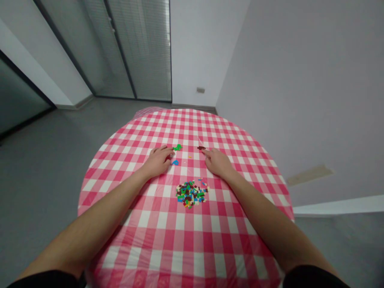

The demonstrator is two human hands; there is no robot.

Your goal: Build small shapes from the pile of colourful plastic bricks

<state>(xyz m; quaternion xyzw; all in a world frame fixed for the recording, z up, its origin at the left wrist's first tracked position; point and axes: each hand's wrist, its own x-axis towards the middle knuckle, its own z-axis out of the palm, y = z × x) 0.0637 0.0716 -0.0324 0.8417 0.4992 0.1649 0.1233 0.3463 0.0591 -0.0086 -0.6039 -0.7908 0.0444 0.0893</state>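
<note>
My left hand point(159, 161) rests over the checked cloth with its fingers reaching forward and apart. Its fingertips are beside a small group of green bricks point(178, 147), and a few blue bricks point(175, 163) lie close to the thumb. On the other side, my right hand point(219, 162) stretches its index finger to the edge of a small dark brown group of bricks point(201, 148); contact is too small to tell. No brick shows in its grasp. Nearer to me, between my forearms, lies a mixed pile of small toy bricks point(192, 194) in several colours.
A round table wears a red-and-white checked plastic cloth point(192, 236). A tiny yellow piece point(190, 157) lies between my hands. Beyond the table are a glass partition with blinds point(144, 52) and a wall socket point(201, 90); a plain wall point(306, 88) stands at the right.
</note>
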